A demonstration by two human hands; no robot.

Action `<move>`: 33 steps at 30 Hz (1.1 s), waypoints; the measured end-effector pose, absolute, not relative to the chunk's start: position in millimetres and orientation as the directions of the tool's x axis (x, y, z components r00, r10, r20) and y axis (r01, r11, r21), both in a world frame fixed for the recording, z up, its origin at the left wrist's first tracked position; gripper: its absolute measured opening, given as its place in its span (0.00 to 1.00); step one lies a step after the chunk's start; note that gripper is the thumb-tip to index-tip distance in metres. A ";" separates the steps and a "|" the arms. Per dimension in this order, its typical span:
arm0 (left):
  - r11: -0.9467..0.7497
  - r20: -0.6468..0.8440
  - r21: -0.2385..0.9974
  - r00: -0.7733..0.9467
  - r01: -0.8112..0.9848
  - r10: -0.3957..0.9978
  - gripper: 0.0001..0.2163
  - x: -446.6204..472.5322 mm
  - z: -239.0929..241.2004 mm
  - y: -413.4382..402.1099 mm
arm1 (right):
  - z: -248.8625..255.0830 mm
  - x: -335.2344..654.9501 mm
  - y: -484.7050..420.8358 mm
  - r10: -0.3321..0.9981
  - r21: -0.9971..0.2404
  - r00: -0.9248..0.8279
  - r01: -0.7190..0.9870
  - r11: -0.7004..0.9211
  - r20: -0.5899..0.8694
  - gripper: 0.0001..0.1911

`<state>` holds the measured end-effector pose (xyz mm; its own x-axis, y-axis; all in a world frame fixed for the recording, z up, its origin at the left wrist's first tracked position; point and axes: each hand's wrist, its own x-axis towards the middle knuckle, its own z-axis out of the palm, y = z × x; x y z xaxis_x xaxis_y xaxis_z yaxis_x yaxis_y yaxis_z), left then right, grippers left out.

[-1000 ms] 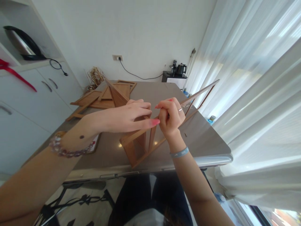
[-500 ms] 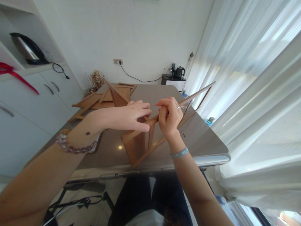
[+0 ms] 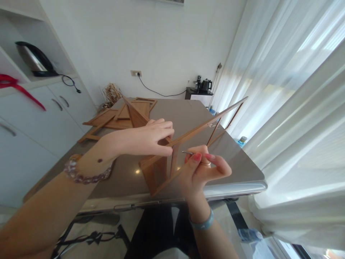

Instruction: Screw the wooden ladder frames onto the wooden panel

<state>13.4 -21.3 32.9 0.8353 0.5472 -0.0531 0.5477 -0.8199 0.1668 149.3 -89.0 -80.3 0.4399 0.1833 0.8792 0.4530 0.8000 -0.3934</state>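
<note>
A wooden frame (image 3: 196, 133) of slats and a panel stands tilted on the table. My left hand (image 3: 156, 138) is closed on it near a corner joint, thumb beside a small metal bolt head (image 3: 174, 146); the panel side runs up behind my fingers. Just right of that bolt, my right hand (image 3: 201, 169) pinches a thin metal hex key (image 3: 188, 153) between thumb and fingers. Its short end points left, apart from the bolt, and the rest is hidden in my grip.
Several flat wooden panels and frames (image 3: 107, 120) lie at the table's (image 3: 185, 111) back left, by dried stalks (image 3: 111, 94). White cabinets (image 3: 32, 118) stand left and curtains (image 3: 283, 108) hang right. A flat tablet-like object is partly hidden under my left forearm.
My right hand has drawn down and toward me, away from the frame's slat, and turned so the hex key shows. My left hand keeps its hold on the frame.
</note>
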 end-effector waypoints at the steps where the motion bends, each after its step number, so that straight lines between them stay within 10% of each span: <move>1: -0.825 -0.040 0.168 0.840 0.540 0.541 0.15 12.7 31.7 -20.5 | -85.0 146.1 -88.9 0.167 -0.373 0.422 0.473 0.798 0.891 0.11; 33: -0.869 0.109 0.185 0.870 0.458 0.482 0.15 11.7 14.7 -15.2 | -104.5 153.8 -62.0 -0.068 -0.141 0.250 0.727 0.672 0.966 0.14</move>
